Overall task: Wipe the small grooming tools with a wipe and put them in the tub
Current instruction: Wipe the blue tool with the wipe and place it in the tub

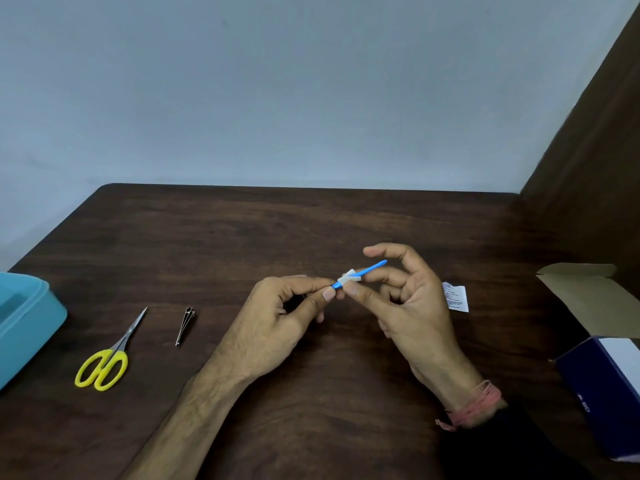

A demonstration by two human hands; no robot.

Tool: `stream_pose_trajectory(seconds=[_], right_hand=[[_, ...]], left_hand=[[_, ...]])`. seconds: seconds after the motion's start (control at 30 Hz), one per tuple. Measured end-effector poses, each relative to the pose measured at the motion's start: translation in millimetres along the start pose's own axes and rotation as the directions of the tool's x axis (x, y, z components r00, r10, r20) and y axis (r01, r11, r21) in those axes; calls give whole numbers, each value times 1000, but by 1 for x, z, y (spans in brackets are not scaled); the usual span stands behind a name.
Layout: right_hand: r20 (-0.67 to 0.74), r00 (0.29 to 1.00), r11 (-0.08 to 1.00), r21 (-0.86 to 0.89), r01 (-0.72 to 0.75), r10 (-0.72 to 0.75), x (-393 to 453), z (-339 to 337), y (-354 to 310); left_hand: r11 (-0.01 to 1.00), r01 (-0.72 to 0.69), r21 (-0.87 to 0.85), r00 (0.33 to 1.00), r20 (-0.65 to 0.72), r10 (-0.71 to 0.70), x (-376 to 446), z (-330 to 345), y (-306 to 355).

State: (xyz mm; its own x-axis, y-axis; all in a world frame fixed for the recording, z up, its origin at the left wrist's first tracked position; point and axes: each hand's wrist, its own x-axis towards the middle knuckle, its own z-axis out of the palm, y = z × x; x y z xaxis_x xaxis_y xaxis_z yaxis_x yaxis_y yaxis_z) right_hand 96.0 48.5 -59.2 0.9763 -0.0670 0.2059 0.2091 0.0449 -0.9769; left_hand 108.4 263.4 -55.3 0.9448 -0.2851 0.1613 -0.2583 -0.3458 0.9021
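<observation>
Teal plastic marks the tub (24, 317) at the far left edge of the surface (311, 220), my landmark for everything else. Just right of the tub lie the yellow-handled scissors (105, 358), then the nail clipper (185, 325), both untouched on the wood. Further right of the tub, above the surface, my left hand (277, 320) pinches the lower end of the blue tool (360, 273), while my right hand (401, 299) pinches the small wipe (349, 278) round its shaft. Farthest from the tub sit a torn sachet (455, 296) and an open box (602, 368). I judge the wiping step is underway; next calls for drawing the wipe along the shaft, then carrying the tool leftward to the tub.
</observation>
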Motion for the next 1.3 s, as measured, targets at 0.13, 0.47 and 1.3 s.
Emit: stream_pose_trajectory(seconds=[0.13, 0.47, 1.3], right_hand=[[-23, 1000, 1000, 27, -14, 14, 0, -1, -1], [-55, 998, 997, 70, -26, 30, 1, -1, -1], [-26, 1000, 999, 37, -14, 15, 2, 0, 3]], left_hand=[[1000, 6, 1, 1000, -2, -6, -1, -1, 1], [999, 13, -41, 999, -37, -14, 0, 2, 2], [1000, -14, -2, 1000, -23, 14, 1, 3, -4]])
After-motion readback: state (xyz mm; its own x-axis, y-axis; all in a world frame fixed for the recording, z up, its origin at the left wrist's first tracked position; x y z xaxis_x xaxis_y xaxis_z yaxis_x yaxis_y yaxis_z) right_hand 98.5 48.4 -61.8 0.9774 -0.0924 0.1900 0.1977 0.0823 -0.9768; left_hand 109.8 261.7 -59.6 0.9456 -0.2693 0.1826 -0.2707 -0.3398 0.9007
